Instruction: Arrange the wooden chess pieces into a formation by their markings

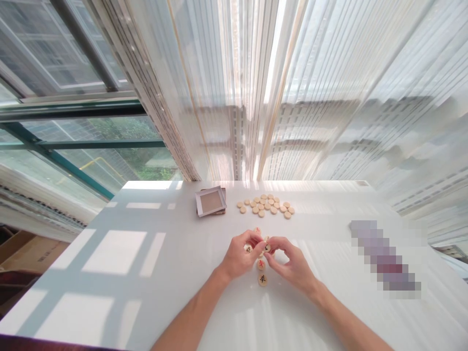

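Note:
My left hand [239, 256] and my right hand [290, 258] meet over the middle of the white table [183, 302]. Between their fingertips is a round, pale wooden Chinese chess piece [267, 248] with a dark mark; both hands are closed on it. Another piece with a black character [248, 248] shows beside my left fingers. A red-marked piece [257, 230] lies just beyond the hands. Nearer me, a second red-marked piece [261, 264] and a black-marked piece [262, 280] lie in a line. My fingers partly hide whatever lies beneath them.
Several blank-side-up Chinese chess pieces [270, 204] are scattered towards the table's far edge. Left of them stands a shallow open box [211, 201]. A blurred-out long object [385, 261] lies at the right. Curtains [237, 97] and a window [91, 141] border the table.

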`<state>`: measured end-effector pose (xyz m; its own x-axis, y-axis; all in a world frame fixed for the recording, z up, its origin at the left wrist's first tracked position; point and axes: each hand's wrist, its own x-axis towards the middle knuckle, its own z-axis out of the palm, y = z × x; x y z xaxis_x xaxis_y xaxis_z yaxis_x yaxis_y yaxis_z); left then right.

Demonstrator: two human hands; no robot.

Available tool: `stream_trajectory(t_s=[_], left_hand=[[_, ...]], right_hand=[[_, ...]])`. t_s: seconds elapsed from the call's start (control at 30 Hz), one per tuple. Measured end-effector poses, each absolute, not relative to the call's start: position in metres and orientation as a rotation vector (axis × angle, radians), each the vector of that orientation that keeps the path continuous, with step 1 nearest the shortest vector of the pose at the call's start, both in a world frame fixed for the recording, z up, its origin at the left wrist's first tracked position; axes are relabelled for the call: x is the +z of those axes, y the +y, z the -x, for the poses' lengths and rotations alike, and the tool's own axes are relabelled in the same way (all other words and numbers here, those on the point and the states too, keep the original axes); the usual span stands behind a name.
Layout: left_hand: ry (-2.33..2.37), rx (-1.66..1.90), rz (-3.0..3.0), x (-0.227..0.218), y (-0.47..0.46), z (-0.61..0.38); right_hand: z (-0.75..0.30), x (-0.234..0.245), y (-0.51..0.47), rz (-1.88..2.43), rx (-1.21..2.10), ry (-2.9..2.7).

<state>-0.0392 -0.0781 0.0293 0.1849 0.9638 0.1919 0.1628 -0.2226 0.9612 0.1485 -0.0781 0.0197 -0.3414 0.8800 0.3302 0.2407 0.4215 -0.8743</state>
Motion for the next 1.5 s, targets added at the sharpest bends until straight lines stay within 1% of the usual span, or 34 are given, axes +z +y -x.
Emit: stream_trajectory(t_s=[0.33,1.23,1.5], left_hand=[[1.071,1.08,-1.654,0.0332,-0.079,0.0382],[1.049,1.105,-1.676,0.033,-0.0796,0.0376],[1.082,1.063,-1.701,0.0337,-0.0796,0.0375]], right_hand=[[-0.1504,0.0178,-0.0752,1.009,0.906,-1.731],[-0.1564,0.02,-0.0732,0.957,0.946,-1.768],[-0.1572,0.0205,-0.0716,0.965,0.981,-1.733]])
